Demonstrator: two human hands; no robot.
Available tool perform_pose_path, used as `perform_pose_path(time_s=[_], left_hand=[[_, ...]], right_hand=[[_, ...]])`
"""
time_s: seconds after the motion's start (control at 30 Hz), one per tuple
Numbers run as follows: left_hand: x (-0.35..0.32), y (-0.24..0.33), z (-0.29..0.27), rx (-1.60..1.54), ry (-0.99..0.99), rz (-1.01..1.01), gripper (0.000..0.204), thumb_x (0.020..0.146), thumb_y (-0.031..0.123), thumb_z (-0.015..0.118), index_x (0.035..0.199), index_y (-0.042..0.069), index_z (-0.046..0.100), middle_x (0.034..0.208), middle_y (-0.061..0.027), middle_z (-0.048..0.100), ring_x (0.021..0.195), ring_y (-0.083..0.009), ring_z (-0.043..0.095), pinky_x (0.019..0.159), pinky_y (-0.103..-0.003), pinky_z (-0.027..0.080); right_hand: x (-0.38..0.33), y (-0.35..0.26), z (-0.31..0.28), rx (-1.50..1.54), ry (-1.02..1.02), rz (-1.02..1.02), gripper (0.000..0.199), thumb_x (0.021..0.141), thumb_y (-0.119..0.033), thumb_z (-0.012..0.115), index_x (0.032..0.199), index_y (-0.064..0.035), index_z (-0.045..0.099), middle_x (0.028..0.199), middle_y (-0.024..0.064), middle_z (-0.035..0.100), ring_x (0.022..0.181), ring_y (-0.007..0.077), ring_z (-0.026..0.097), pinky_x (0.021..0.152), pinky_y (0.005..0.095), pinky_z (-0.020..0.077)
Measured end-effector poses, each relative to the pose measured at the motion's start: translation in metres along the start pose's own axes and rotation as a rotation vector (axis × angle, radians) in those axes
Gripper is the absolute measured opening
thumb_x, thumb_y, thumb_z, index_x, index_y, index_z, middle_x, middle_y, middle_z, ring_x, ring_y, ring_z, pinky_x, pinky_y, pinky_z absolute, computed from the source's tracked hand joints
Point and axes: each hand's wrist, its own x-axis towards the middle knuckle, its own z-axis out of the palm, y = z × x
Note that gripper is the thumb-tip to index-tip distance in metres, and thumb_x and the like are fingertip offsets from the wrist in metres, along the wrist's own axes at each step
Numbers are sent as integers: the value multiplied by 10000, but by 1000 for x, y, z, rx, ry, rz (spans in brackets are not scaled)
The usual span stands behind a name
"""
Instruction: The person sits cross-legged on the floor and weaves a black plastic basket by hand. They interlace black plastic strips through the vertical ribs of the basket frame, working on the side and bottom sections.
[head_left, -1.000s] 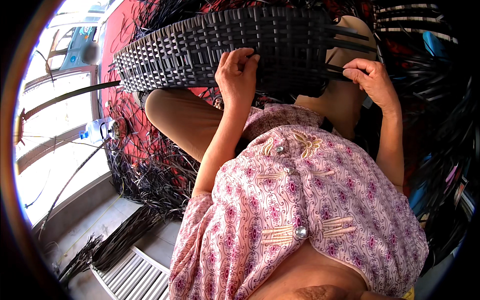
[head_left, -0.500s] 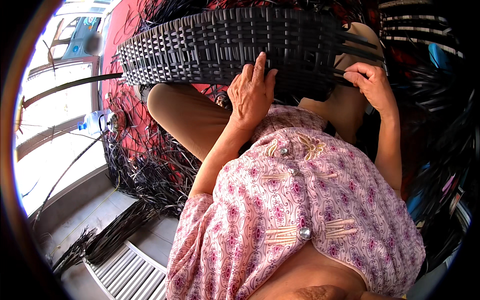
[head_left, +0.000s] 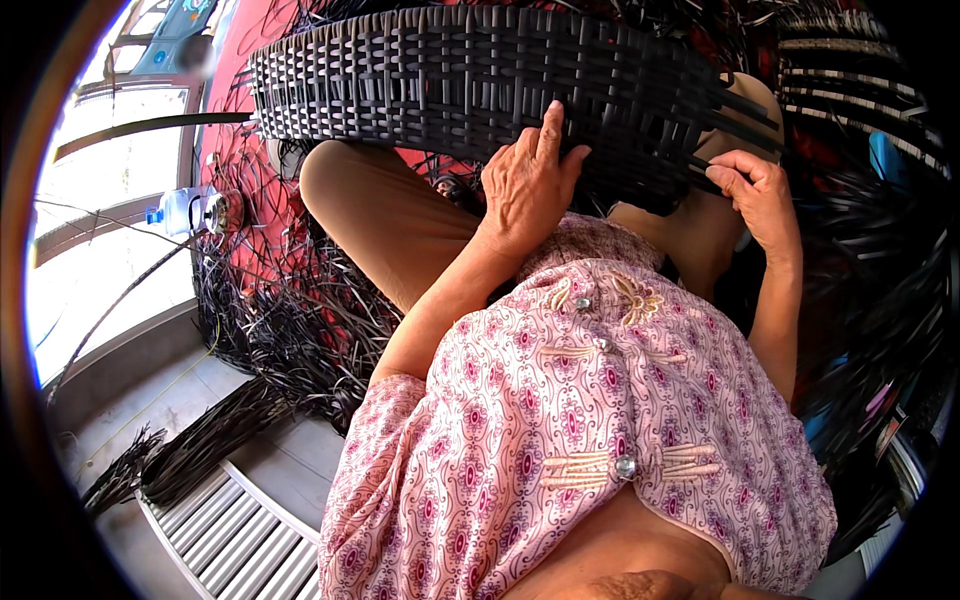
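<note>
A long black woven panel lies across my knees, with loose strip ends sticking out at its right end. My left hand rests against the near edge of the panel, its index finger stretched over the weave and its thumb apart. My right hand is at the panel's right end, thumb and forefinger pinched together on the end of a thin black strip. The other fingers of that hand are curled in.
Heaps of loose black strips spread over the red floor covering on the left. A clear plastic bottle lies beside them. A white slatted piece sits at the lower left. More dark strips pile up on the right.
The whole view has shifted a little, so panel and hands appear slightly further right. Both hands keep nearly the same pose on the panel.
</note>
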Motion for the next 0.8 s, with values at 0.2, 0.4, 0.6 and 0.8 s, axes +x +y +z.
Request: perform_pose_path(time_s=[0.2,0.4,0.6,0.8], left_hand=[[10,-19,-3,-198,164,-161,211,943,143,625,1143,104,677,824,-97,583,693,-289,621,611,-393,489],[23,-25,-13,-265,52,-233,219,855,102,704,1071,88,731,820,-80,603,715,-246,623,647,-356,500],[41,-37,-19,-401,-128,-311,260,783,97,731,1042,101,754,843,-67,638,776,-250,650,712,-351,526],[51,-40,-27,-226,-267,-254,232,793,191,749,1005,95,759,855,-64,645,806,-243,655,739,-366,523]], right_hand=[[4,4,2,2,-20,1,120,906,-133,707,905,-15,729,659,-44,570,598,29,486,534,213,390],[2,9,-1,27,-30,22,124,906,-148,703,902,-28,734,664,-50,564,578,27,475,515,199,376],[3,12,-1,50,-32,31,125,908,-153,702,895,-33,736,665,-50,559,562,21,466,508,192,364],[7,13,1,35,-30,46,144,908,-170,707,892,-30,735,661,-50,555,561,22,461,506,194,362]])
